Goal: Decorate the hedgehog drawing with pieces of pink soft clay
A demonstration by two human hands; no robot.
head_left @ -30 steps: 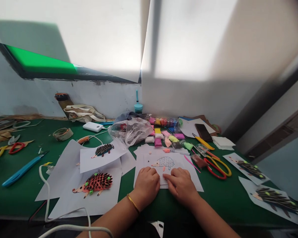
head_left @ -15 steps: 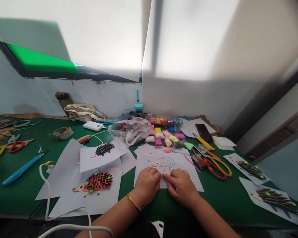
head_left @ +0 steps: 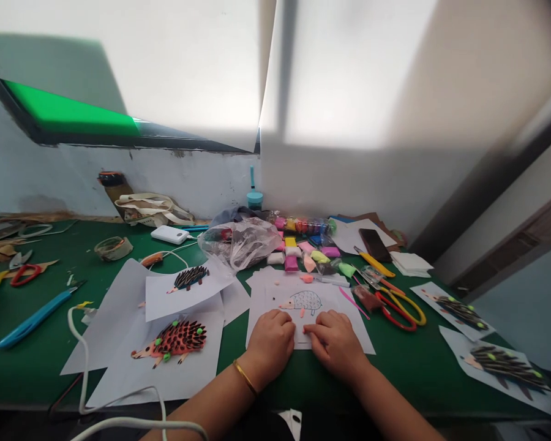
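A white sheet [head_left: 266,306] with an outlined hedgehog drawing [head_left: 307,301] lies in front of me. The drawing has a peach-coloured face, and a small pink clay piece [head_left: 302,313] sits at its leg. My left hand [head_left: 272,340] rests on the sheet's lower left with fingers curled under; whatever they hold, if anything, is hidden. To its right, my right hand [head_left: 337,339] lies low over the sheet, index finger stretched toward the left hand and thumb apart. A small pinkish spot shows at that fingertip; I cannot tell whether it is clay or nail. The hands do not touch.
Behind the sheet lie several coloured clay packets [head_left: 291,263] and a clear plastic bag [head_left: 241,242]. Scissors [head_left: 401,309] and a phone [head_left: 375,245] are on the right. Finished hedgehog pictures [head_left: 169,343] lie left, near a blue cutter [head_left: 39,318] and a white cable [head_left: 85,367].
My right index fingertip has shifted slightly right, away from my left hand, widening the gap between them. The whole view has moved a little. My left hand keeps its curled pose.
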